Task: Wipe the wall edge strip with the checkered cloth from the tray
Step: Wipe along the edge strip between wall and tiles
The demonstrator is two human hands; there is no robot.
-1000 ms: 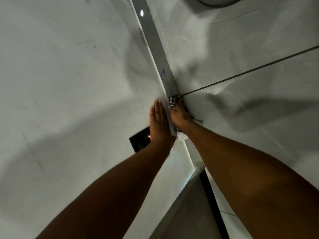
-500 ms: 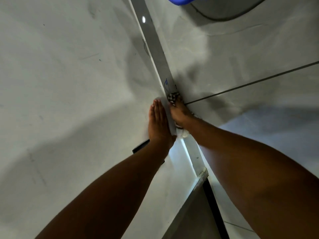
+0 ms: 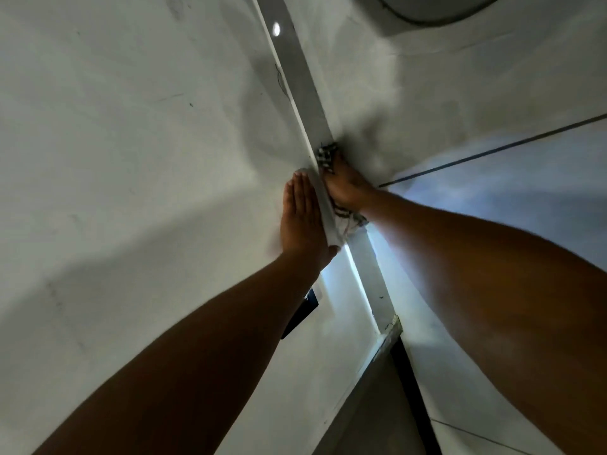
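Pale walls meet at a corner, with no readable writing anywhere. Your left hand [image 3: 303, 221] lies flat and open on the left wall, fingers together, just beside the strip [image 3: 303, 90]. That grey strip runs lengthwise from upper left to lower right. Your right hand [image 3: 348, 188] presses the cloth [image 3: 325, 156] against it, checkered ends showing above the fingertips and below the wrist.

Left hand [image 3: 303, 218]: bare, no glove, no ring or watch visible.
Right hand [image 3: 348, 187]: bare, no glove, no wristband visible.
Forearms: both uncovered up to frame edge, no sleeves in view.
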